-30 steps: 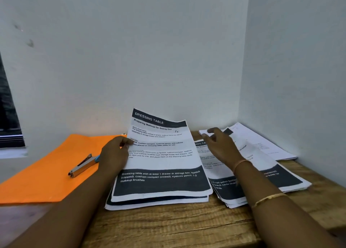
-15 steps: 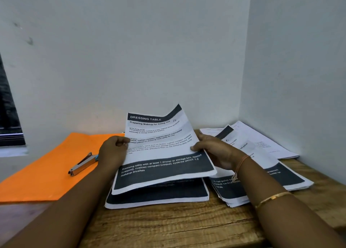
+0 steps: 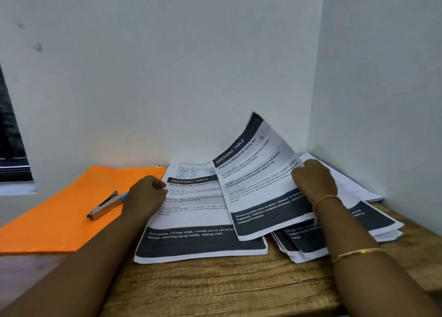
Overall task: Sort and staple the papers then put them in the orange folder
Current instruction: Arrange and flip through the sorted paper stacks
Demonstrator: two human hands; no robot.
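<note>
The right hand (image 3: 314,181) pinches one sheet (image 3: 260,180) by its right edge, tilted up over two stacks: a stack (image 3: 198,221) to its left, and a fanned pile (image 3: 358,223) beneath the wrist. The left hand (image 3: 146,194), loosely curled and empty, rests on the left stack's edge. Beyond it lies one orange folder (image 3: 59,218) carrying one stapler (image 3: 105,205); more sheets (image 3: 349,185) sit in the corner

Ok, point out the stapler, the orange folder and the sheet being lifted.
stapler (image 3: 105,206): head view, middle of its metal body.
orange folder (image 3: 59,223): head view, bare cover near the stapler.
lifted sheet (image 3: 258,180): head view, its printed middle, held by the right hand (image 3: 314,180).
</note>
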